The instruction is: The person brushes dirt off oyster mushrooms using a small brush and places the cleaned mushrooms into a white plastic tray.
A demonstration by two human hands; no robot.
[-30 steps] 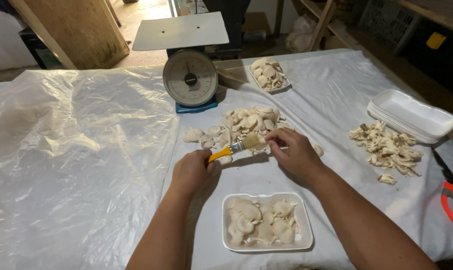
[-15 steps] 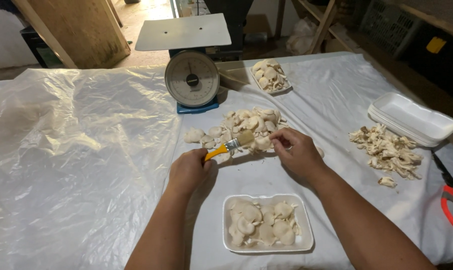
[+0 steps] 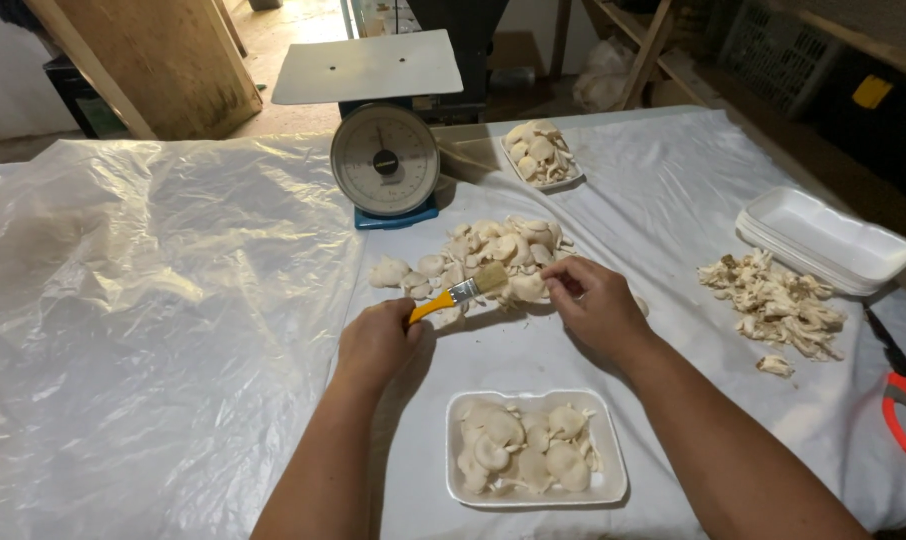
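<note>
My left hand [image 3: 378,345] grips a small brush [image 3: 460,293] by its yellow handle, bristles pointing right onto a pile of pale oyster mushrooms [image 3: 483,252] in the middle of the table. My right hand [image 3: 595,305] pinches a mushroom [image 3: 528,288] at the pile's near edge, right under the bristles. A white foam tray [image 3: 536,492] with several mushrooms in it lies just in front of both hands.
A dial kitchen scale [image 3: 385,160] stands behind the pile. A second filled tray [image 3: 541,155] sits at the back. At right lie stacked foam trays [image 3: 823,240], mushroom trimmings [image 3: 776,305] and red-handled scissors [image 3: 905,395]. Clear plastic sheeting [image 3: 153,300] covers the table's left.
The brush has tilted and shifted slightly over the pile; my right hand has turned the mushroom a little. The camera has drifted slightly.
</note>
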